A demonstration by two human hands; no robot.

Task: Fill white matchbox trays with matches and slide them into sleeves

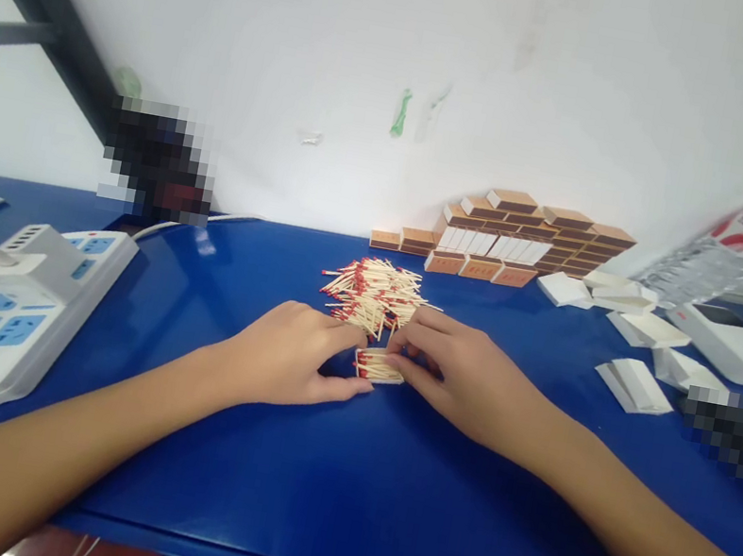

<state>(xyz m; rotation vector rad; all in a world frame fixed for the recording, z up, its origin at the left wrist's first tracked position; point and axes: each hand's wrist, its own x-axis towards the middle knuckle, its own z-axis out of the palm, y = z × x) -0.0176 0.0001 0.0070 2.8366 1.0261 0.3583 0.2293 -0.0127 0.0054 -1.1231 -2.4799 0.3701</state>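
Both hands meet over a small white match tray (391,381), sitting on the blue worktop (402,513) midway between its left and right sides, nearer the back edge than the front corners. It's the filling step, by the look of it: matchsticks (382,367) lie lengthwise in the tray, red heads toward its left end.

Left hand (290,355) on steadying duty! Thumb along the near side, forefinger curled at the far left corner, the tray gripped lightly between them. Over to the right hand (479,379): fingers bunched, thumb and fingertips drawn close together, right at the tray's right end and over the sticks. Is there a match in that pinch? Can't tell from here, the knuckles hide it.

Just beyond, toward the worktop's back edge, a loose heap of matches (375,293) spreads out, sticks pointing every which way. The next move, I'd judge, calls for a delicate pinch, heads lined up the same way, and no nudge to the tray.

Along the back edge stand stacked matchboxes (524,250); toward the right side, more white trays (632,385) lie scattered, well apart from the hands.
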